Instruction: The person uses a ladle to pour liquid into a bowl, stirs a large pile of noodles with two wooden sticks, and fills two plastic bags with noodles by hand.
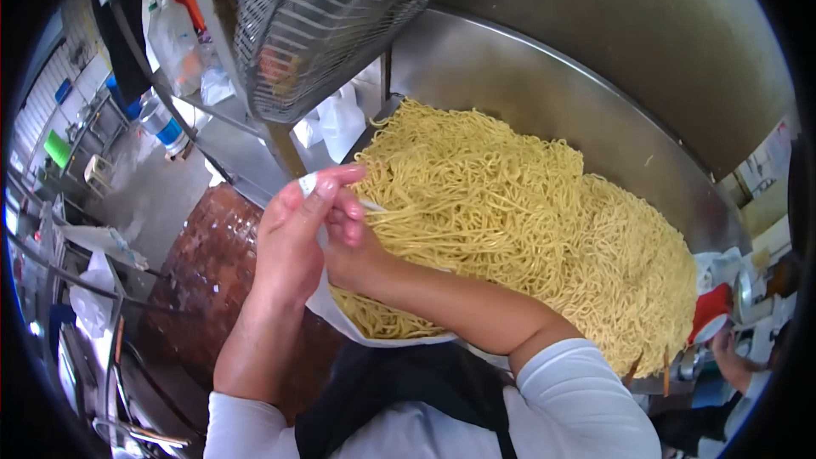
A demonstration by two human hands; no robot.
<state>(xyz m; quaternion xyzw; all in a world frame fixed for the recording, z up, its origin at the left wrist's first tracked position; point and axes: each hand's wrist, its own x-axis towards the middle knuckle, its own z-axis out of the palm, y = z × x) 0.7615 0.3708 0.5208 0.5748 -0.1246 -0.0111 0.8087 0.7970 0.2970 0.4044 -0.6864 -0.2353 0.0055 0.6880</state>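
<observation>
My left hand (293,221) is raised at the near left edge of a big heap of yellow noodles (484,187). Its thumb and fingers are bent together, and a white patch, like tape or a bandage, shows on one finger. Close against it is my right hand (350,257), with the forearm reaching across in front of the noodles. The right hand looks closed, though its fingers are partly hidden behind the left. What lies between the hands, if anything, I cannot make out. A small white strip (371,204) shows just beyond the fingers, over the noodles.
The noodles lie against a curved metal wall (527,68), with white sheeting (374,336) along the near edge. A caged fan (331,25) hangs close at upper left. Wet brown floor tiles (208,263) are on the left. At right, another person's hand (731,357) is near a red container (711,313).
</observation>
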